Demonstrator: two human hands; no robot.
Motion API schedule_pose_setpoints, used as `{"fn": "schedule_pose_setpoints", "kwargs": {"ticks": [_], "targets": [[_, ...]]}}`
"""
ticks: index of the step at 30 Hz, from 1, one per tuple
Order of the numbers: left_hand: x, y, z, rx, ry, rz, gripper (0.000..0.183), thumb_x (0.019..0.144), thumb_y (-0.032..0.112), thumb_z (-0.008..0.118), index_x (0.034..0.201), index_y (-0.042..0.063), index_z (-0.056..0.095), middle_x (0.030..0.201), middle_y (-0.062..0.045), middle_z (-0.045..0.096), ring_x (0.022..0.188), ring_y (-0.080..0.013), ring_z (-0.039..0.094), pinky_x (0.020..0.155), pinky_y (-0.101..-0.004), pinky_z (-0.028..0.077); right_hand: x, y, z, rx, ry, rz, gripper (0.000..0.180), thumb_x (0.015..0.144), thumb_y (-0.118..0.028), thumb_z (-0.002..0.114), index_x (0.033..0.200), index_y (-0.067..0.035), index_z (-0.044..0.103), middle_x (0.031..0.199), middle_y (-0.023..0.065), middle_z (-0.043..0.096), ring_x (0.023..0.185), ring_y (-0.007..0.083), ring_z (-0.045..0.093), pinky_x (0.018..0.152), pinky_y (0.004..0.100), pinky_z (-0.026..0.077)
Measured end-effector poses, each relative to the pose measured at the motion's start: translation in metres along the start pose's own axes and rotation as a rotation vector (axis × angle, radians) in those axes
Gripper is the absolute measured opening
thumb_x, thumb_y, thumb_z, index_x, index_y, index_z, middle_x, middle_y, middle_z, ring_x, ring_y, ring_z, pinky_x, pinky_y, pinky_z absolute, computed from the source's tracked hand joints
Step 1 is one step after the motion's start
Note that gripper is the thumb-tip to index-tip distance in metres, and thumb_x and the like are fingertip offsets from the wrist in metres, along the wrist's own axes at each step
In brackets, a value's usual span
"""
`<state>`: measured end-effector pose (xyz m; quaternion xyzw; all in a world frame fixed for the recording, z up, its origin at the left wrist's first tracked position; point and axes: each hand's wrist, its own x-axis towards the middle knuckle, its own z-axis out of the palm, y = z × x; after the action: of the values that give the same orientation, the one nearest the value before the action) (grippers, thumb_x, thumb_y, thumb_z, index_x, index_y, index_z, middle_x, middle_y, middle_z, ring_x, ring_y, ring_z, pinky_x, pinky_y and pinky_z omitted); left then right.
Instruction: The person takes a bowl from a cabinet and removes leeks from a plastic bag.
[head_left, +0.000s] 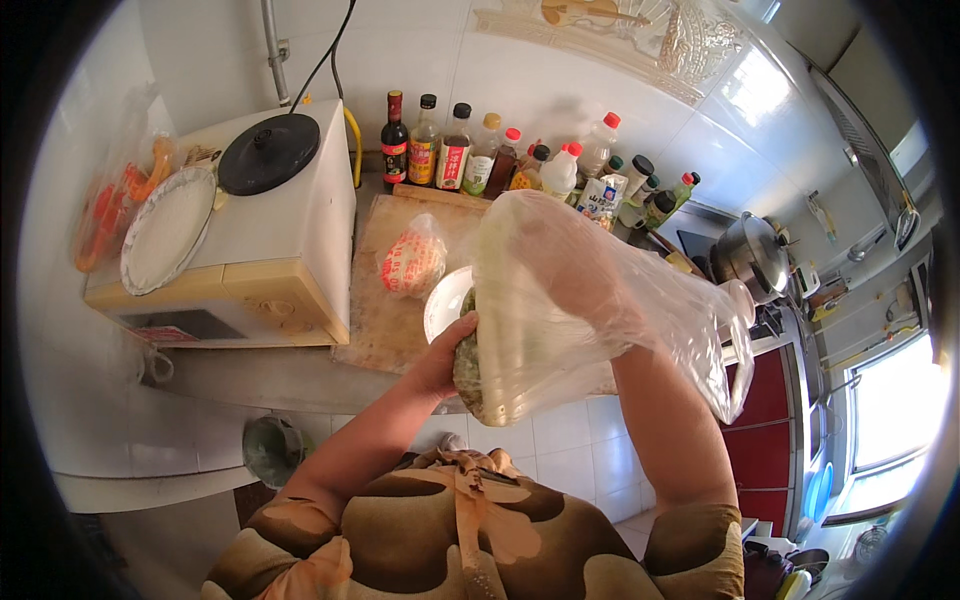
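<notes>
A large clear plastic bag spreads in front of me above the wooden board. My right hand is inside it, seen blurred through the plastic; its fingertips are hidden, so its grip cannot be told. At the bag's left side, my left hand grips a green, mottled, roundish item whose other side the bag covers; its kind is unclear. Behind that, a white bowl is partly hidden. A knotted plastic bag with red print lies on the wooden cutting board, left of the bowl.
A white microwave stands at left, bearing a black lid and a white plate. Several sauce bottles line the wall behind the board. A steel pot stands at right. A bin is below the counter at left.
</notes>
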<state>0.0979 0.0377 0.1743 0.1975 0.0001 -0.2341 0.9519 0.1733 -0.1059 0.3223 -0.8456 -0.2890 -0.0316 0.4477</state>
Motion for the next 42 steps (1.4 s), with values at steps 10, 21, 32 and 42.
{"fn": "schedule_pose_setpoints", "kwargs": {"ticks": [10, 21, 32, 42], "targets": [[-0.005, -0.002, -0.003, -0.076, -0.065, -0.107, 0.05, 0.09, 0.037, 0.049, 0.127, 0.004, 0.044, 0.118, -0.014, 0.056, 0.102, -0.0247, 0.059, 0.087, -0.0391, 0.049, 0.03, -0.016, 0.013, 0.118, -0.184, 0.227, 0.049, 0.075, -0.03, 0.068, 0.113, -0.002, 0.057, 0.106, 0.0096, 0.062, 0.098, 0.018, 0.057, 0.085, 0.0302, 0.045], [-0.012, 0.005, -0.021, -0.232, -0.17, -0.087, 0.047, 0.089, 0.036, 0.048, 0.122, 0.002, 0.049, 0.112, -0.015, 0.059, 0.096, -0.026, 0.062, 0.083, -0.0414, 0.052, 0.06, -0.012, 0.016, -0.159, -0.523, -0.06, 0.026, 0.078, -0.027, 0.062, 0.088, -0.004, 0.059, 0.084, 0.0033, 0.059, 0.079, 0.0113, 0.052, 0.072, 0.0281, 0.043], [-0.007, 0.007, -0.052, -0.41, 0.003, -0.074, 0.057, 0.087, 0.046, 0.047, 0.125, 0.004, 0.047, 0.119, -0.017, 0.055, 0.106, -0.0282, 0.057, 0.09, -0.0422, 0.048, 0.038, -0.034, -0.014, -0.12, -0.2, 0.236, 0.029, 0.08, -0.031, 0.062, 0.094, -0.006, 0.064, 0.082, -0.0009, 0.057, 0.071, 0.0075, 0.049, 0.061, 0.022, 0.04], [-0.01, 0.019, -0.052, -0.29, -0.11, 0.102, 0.063, 0.086, 0.048, 0.04, 0.134, 0.007, 0.038, 0.13, -0.014, 0.047, 0.115, -0.0295, 0.05, 0.099, -0.0461, 0.038, 0.008, -0.087, -0.057, 0.327, 0.354, 0.2, 0.022, 0.079, -0.016, 0.065, 0.094, -0.001, 0.063, 0.081, 0.0051, 0.064, 0.064, 0.008, 0.056, 0.051, 0.0199, 0.04]]}}
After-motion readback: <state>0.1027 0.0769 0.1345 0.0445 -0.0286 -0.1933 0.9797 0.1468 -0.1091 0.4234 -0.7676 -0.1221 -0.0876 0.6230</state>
